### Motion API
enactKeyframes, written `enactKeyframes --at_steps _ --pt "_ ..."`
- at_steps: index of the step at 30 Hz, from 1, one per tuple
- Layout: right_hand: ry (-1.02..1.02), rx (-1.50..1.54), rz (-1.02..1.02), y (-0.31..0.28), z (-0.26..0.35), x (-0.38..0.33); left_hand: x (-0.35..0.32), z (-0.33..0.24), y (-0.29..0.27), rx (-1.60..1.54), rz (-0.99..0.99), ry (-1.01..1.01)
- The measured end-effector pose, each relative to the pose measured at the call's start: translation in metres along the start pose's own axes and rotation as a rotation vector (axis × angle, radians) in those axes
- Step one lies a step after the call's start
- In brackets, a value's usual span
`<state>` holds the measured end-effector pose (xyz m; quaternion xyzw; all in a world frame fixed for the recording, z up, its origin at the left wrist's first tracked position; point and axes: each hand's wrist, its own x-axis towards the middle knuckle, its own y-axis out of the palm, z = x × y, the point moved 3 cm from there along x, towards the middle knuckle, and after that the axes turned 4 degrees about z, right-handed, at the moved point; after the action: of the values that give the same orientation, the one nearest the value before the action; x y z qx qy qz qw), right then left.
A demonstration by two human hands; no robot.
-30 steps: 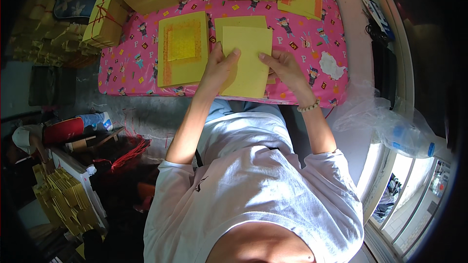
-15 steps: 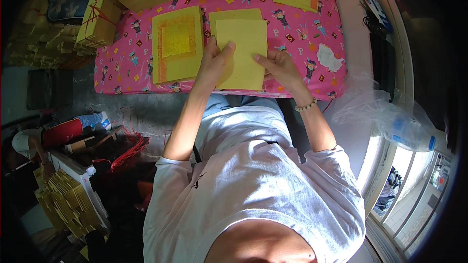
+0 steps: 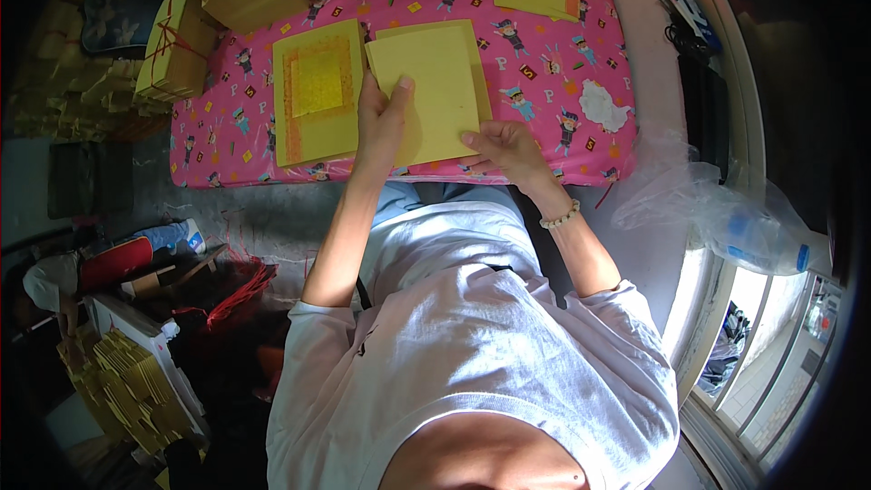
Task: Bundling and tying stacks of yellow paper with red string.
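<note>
Two hands squaring a yellow stack

Both hands work one stack of plain yellow paper lying on the tabletop, which is covered w/ a pink cartoon cloth. Left hand lies on the stack's left edge, thumb pointing up along the sheet, fingers flat — a loose, pressing grip, not pinching anything that I can see. Right hand sits at the lower right corner, fingertips on the top sheet, thumb side partly hidden; can't tell if it has lifted a sheet or only rests on it.

Just beside the stack, on its left, lies a second pile of yellow sheets w/ an orange-bordered gold square; the two piles nearly touch at the top.

Judgement on doing it well: keep the left palm steady as an anchor so lower sheets don't creep, and let the right fingertips do the fine work at the corner. Thin paper fans easily, so light pressure, short strokes. Keep the stack's left edge off the neighbouring pile, otherwise sheets may snag or mix.

More bundles sit at the far left, well apart.
</note>
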<state>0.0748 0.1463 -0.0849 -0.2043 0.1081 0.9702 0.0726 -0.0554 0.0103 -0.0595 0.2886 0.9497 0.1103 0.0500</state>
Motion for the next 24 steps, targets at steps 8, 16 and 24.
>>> enactKeyframes --at_steps 8,16,24 --pt "-0.172 0.134 -0.103 -0.021 0.021 0.013 -0.016 0.010 0.010 0.106 0.243 -0.019" --pt "-0.184 0.205 -0.162 -0.031 0.028 0.007 -0.021 0.003 0.008 0.104 0.299 -0.104" --pt "-0.054 0.128 -0.064 -0.025 0.006 -0.006 -0.019 0.006 0.003 0.136 0.294 -0.121"
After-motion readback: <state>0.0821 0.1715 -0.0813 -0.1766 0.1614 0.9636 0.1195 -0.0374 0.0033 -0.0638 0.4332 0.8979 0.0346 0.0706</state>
